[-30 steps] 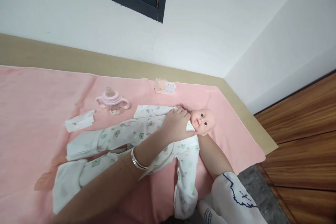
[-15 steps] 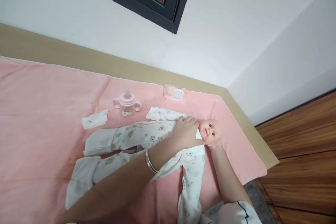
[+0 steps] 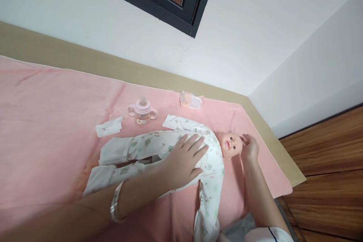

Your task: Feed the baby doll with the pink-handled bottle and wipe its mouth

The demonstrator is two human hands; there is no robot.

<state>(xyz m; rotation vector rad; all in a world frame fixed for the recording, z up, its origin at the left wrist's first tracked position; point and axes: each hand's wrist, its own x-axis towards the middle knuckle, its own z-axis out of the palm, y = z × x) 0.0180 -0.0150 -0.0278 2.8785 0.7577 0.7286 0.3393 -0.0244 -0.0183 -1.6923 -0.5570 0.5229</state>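
Observation:
A baby doll (image 3: 230,144) lies on its back on a pink blanket (image 3: 48,121), head to the right, dressed in a white printed sleepsuit (image 3: 147,147). My left hand (image 3: 184,160) rests flat on the doll's chest with the fingers spread; a silver bangle is on that wrist. My right hand (image 3: 250,146) lies open just right of the doll's head, fingers loosely curled and nearly touching it. Neither hand holds anything.
A pink two-handled sippy cup (image 3: 142,111) stands behind the doll. A folded white cloth (image 3: 109,126) lies to its left and a small packet (image 3: 190,100) to its right. The beige bed edge (image 3: 272,136) meets a white wall; wooden floor (image 3: 329,166) lies at right.
My left hand slid from the doll's collar down onto its chest and flattened. My right hand came out from under the head and now lies beside it. The view shifted slightly.

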